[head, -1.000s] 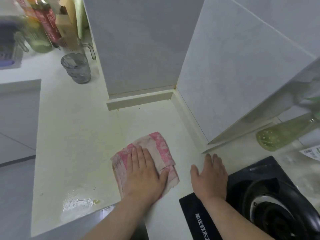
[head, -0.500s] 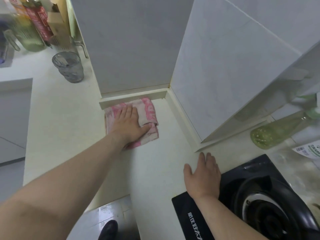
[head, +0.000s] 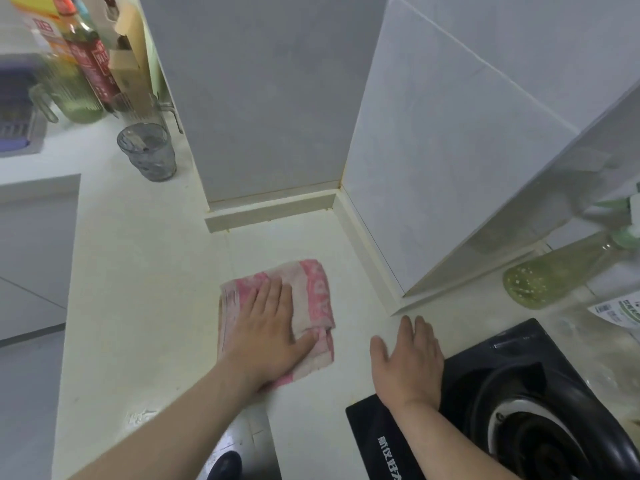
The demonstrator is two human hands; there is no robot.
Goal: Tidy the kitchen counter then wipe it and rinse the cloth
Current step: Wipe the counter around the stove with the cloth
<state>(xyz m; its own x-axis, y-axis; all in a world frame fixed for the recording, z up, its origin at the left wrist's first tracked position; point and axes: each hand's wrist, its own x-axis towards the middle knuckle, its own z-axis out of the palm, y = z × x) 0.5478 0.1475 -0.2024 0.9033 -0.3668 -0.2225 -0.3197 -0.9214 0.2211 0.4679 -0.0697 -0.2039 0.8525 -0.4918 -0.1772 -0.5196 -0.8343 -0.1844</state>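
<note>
Pressing your left hand (head: pixel 268 336) flat, fingers straight, on the folded pink cloth (head: pixel 313 299) at the frame's centre, you kept it wiping the pale counter (head: pixel 138 289) while your right hand (head: pixel 410 363), open-palmed, braced beside the black stove (head: pixel 512 382).

Much of the pink cloth (head: pixel 313 292) is being covered by the left hand (head: pixel 268 332), so the folds beneath cannot be told. The black stove (head: pixel 519 403) is being cut off by the lower and right edges, and its near corner is being hidden by the right hand (head: pixel 410 362). The bottles (head: pixel 86 53) at upper left are being blurred, their labels unreadable. The green bottle (head: pixel 554 275) is being cropped at the right edge.
</note>
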